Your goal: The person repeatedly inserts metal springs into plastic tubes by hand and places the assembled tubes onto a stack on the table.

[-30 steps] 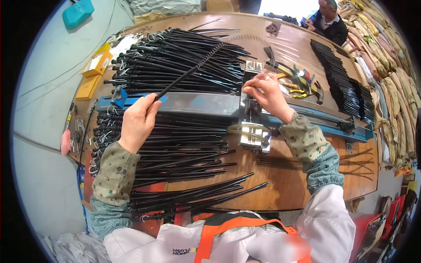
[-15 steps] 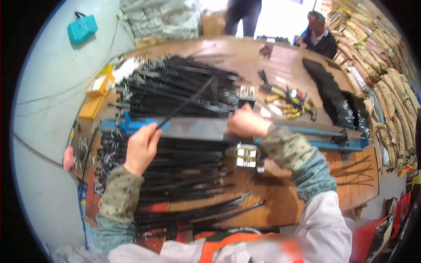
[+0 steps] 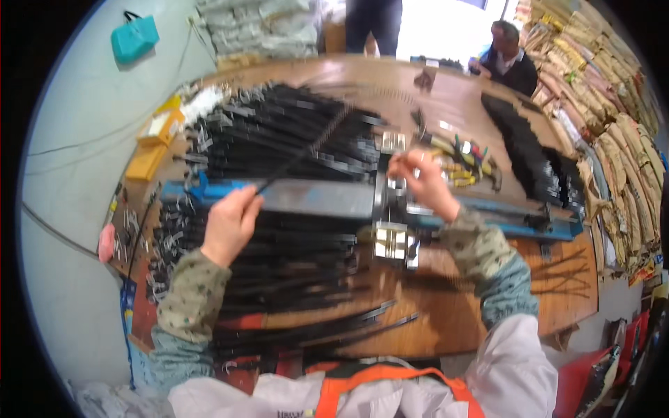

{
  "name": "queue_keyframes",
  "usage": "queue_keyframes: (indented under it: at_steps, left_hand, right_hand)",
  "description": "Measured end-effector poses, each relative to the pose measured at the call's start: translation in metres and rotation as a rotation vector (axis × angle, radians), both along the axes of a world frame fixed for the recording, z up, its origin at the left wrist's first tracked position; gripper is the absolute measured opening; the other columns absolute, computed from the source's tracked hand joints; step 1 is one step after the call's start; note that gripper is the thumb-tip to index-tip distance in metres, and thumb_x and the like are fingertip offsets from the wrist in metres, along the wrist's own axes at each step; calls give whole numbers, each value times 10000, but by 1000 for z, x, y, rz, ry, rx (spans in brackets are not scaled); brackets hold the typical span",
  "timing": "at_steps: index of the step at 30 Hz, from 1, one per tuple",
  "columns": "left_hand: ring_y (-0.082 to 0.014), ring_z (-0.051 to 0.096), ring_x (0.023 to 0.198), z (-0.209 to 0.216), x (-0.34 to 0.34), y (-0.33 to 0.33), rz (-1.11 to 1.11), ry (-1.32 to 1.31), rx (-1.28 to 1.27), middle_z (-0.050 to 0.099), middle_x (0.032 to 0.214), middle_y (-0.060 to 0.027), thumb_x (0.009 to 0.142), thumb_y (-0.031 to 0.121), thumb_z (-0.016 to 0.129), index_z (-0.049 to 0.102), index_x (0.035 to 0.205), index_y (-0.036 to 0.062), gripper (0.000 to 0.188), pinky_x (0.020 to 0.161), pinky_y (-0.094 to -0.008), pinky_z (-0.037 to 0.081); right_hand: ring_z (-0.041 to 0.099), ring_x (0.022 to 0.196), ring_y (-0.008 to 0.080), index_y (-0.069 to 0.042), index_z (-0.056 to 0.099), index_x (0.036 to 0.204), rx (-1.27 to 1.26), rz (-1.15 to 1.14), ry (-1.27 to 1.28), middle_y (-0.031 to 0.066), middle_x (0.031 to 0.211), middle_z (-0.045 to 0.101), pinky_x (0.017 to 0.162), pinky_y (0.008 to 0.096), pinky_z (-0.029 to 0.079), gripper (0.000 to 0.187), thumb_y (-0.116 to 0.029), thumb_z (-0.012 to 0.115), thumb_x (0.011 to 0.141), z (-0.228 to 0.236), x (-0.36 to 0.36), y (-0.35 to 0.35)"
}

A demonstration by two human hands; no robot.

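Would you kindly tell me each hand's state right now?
Left hand: closed, holding a black rod.
Right hand: fingers curled; blur hides whether it holds anything.

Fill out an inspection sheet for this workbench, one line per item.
Surface: wooden table, crossed by a blue-and-grey metal rail.
Job's things: black rod with a coil spring at its far end; black rods in piles on both sides of the rail.
Clutter: yellow-handled tools and a hammer right of centre; yellow box at left.
Grippers: bare hands; left hand closed on the rod; right hand blurred, grip unclear.
Cables: dark cable along the left wall.
Surroundings: teal bag on the wall; seated person beyond the table.
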State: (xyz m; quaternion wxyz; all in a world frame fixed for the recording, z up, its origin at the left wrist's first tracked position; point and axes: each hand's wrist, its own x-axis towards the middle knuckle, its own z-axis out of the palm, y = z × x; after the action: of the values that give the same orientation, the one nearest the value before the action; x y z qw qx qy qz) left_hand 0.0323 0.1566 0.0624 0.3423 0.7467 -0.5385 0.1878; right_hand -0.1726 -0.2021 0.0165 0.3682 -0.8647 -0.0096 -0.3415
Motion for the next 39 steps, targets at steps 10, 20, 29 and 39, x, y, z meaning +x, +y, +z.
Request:
queue_keyframes:
  at_steps: [10, 20, 29, 39]
  left_hand:
    - [-357, 662, 740, -10, -5, 16, 60, 132, 113, 662, 876, -174, 980, 139, 715, 675, 1128, 2, 205, 655, -397, 518]
    - [-351, 638, 706, -7, 1, 22, 57, 61, 111, 633, 834, -158, 981, 154, 711, 677, 1141, 26, 208, 630, -406, 502]
    - [-360, 678, 735, -4, 34, 5, 93, -94, 369, 650, 846, -115, 988, 300, 686, 709, 1162, 152, 230, 629, -452, 549]
    - [-331, 697, 897, -59, -19, -161, -317, -74, 440, 681, 923, -108, 1000, 357, 625, 687, 1025, 115, 252, 778, -464, 567]
  right_hand:
    - [629, 959, 231, -159, 791, 973, -281, -45, 73, 20, 901, 719, 944, 404, 424, 85, -180, 763, 896, -6, 2, 19]
    - [632, 948, 258, -164, 762, 902, -551, 35, 431, 51, 838, 701, 941, 429, 413, 69, -201, 704, 905, 1, 23, 42]
    - [625, 949, 291, -126, 649, 867, -814, -468, 150, 56, 800, 628, 1051, 472, 371, 75, -75, 702, 856, -21, -126, -55]
    - [559, 916, 333, -51, 619, 944, -831, -722, 310, 118, 906, 609, 872, 450, 421, 35, -71, 646, 954, -49, -281, -139]
